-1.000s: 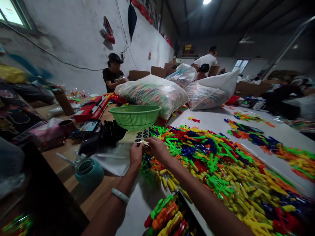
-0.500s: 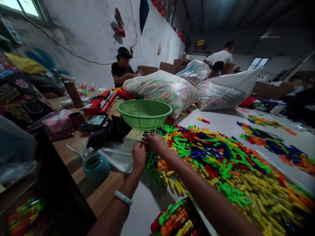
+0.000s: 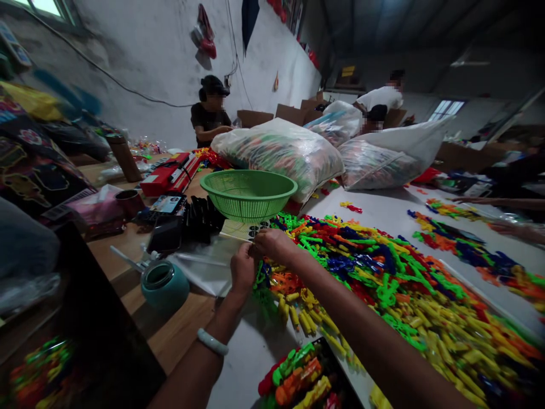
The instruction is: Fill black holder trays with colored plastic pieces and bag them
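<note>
My left hand (image 3: pixel 243 266) is closed, its thumb and fingertips pressed together close to my right hand. My right hand (image 3: pixel 275 247) pinches at the same spot; whatever lies between the fingertips is too small or hidden to name. Just beyond them is a pale sheet with dark round stickers (image 3: pixel 238 228), partly covered by my right hand. A green plastic basket (image 3: pixel 249 196) stands behind the sheet. Right of my hands spreads a heap of small colourful plastic toy pieces (image 3: pixel 340 264). Below my right forearm, a black tray (image 3: pixel 326 347) holds several rows of coloured pieces.
A teal jar (image 3: pixel 165 287) and a dark phone (image 3: pixel 164 234) lie left of my hands. Large stuffed clear bags (image 3: pixel 285 150) stand behind the basket, near a red box (image 3: pixel 166 176). Other people work at the back; a co-worker's arm reaches in at far right.
My two hands have come closer together, fingertips now meeting, the right hand turned slightly. A co-worker's arms have come into view at the far right. The camera view has shifted slightly.
</note>
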Demonstrator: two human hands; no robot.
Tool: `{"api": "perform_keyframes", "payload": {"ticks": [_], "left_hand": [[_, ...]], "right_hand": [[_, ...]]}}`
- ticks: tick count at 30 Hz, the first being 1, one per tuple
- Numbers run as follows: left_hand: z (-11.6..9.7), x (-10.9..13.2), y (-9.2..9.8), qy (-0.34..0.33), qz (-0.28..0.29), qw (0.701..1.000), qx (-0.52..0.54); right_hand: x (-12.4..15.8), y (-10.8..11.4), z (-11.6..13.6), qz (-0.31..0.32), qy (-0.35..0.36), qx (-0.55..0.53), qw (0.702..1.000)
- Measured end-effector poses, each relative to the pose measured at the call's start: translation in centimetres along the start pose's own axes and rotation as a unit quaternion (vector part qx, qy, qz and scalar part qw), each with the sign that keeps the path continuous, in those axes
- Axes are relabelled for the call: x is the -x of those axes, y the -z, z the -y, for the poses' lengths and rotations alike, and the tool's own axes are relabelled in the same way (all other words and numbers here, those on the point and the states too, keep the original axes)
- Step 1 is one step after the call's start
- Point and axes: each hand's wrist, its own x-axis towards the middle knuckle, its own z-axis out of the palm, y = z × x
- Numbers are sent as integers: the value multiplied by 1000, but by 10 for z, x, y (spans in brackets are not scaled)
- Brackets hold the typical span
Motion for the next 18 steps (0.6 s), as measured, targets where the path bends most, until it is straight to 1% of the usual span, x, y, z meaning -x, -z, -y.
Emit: {"api": "perform_keyframes", "payload": {"ticks": [3,5,8,11,13,15,18], "left_hand": [[0,-1,-2,0,-14,1000,-11],[1,-1,-3,2,-23,1000,-16],[1,-1,-4,9,-20,1000,-17],[-1,-1,-5,24,-1,999,-21],[-5,-2,-3,40,20,998,-34],[-13,-1,4,52,45,996,-61],[-35,12,22,43,79,988,-126]], "right_hand": [[2,-7,0,-55,-52,-72,995],[1,-16,-2,-95,-95,-133,982],[0,-28,-7,-152,-161,-232,947],[4,-30,-10,-208,-207,-320,901],[14,-24,-11,-241,-224,-370,869],[33,-10,-10,-269,-240,-407,839],[81,16,-4,-312,-231,-442,809]]}}
